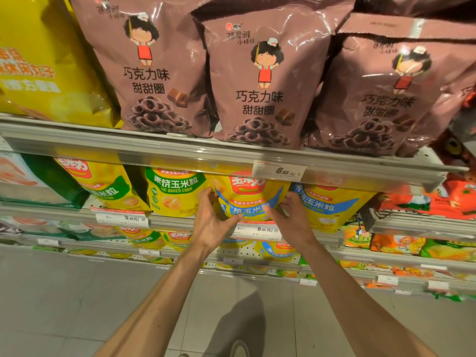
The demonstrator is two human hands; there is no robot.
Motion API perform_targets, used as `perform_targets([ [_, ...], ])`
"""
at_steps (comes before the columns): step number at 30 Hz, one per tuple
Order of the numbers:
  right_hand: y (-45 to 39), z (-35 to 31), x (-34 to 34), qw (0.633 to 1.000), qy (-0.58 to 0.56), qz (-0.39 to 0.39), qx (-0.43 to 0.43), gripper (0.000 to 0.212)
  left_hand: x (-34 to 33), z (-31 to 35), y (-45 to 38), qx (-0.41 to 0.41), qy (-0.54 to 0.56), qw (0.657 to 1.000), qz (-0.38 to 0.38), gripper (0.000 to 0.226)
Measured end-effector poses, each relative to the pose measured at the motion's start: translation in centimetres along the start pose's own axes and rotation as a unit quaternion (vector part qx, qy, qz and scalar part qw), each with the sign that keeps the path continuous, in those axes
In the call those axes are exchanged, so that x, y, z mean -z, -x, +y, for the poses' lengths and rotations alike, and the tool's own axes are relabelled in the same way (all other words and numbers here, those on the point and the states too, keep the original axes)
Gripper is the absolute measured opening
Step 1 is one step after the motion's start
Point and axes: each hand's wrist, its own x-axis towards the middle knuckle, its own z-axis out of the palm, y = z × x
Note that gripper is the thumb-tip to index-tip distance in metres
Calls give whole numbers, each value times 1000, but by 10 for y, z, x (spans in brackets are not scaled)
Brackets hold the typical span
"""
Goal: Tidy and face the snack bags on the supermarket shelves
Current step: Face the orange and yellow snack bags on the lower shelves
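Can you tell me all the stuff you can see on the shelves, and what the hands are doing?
Chocolate ring snack bags: three in front, brown-pink, top shelf, more behind.
Big yellow bag: one, yellow, top shelf far left.
Green-label baked corn bags: two, yellow with green, second shelf left of the hands.
Blue-label baked corn bags: two, yellow with blue, second shelf; the middle one is held.
Orange-red bags: count unclear, right side.
Price tags: several, white, on shelf edges.
Lower shelves: more yellow, green and orange bags, too small to count.
Floor: grey tiles.
Left hand: grip on the bag's left edge.
Right hand: grip on its right edge.
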Motion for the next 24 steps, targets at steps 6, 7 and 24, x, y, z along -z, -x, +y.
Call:
perform_targets([
  [6,7,-2,4,1000,-19,-8,-21,34,8,5,2,36,14,998,-43,95],
  [7,7,-3,4,999,-21,-10,-22,36,10,7,1,47,23,998,-46,95],
  [24,40,-10,25,998,-1,40,-57,18,41,40,44,90,10,996,-18,55],
])
